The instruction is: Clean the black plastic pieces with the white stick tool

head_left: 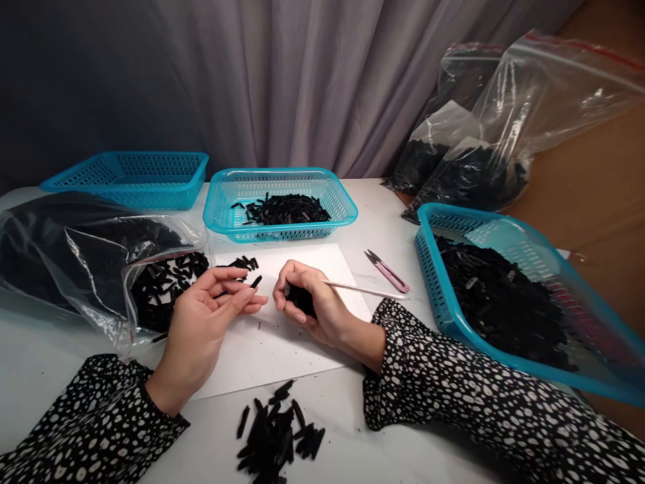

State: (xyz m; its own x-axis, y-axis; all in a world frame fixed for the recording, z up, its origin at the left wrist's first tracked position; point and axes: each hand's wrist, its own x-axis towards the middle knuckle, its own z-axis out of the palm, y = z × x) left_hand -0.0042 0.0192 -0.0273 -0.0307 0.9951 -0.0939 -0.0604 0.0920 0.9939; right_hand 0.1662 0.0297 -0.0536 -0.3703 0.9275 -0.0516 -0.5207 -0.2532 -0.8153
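Note:
My left hand pinches a small black strip between thumb and fingers above a white sheet of paper. In my right hand, curled fingers hold a small cluster of black pieces, partly hidden by the palm. A thin white stick is tucked in the same hand and points to the right. Several more black pieces lie on the paper behind my hands. A loose pile of black strips is on the table in front of me.
Black pieces fill a blue basket at the back and a larger one at right. Another blue basket stands back left. An open plastic bag spills pieces at left. Thread snips lie near the right basket; zip bags stand behind.

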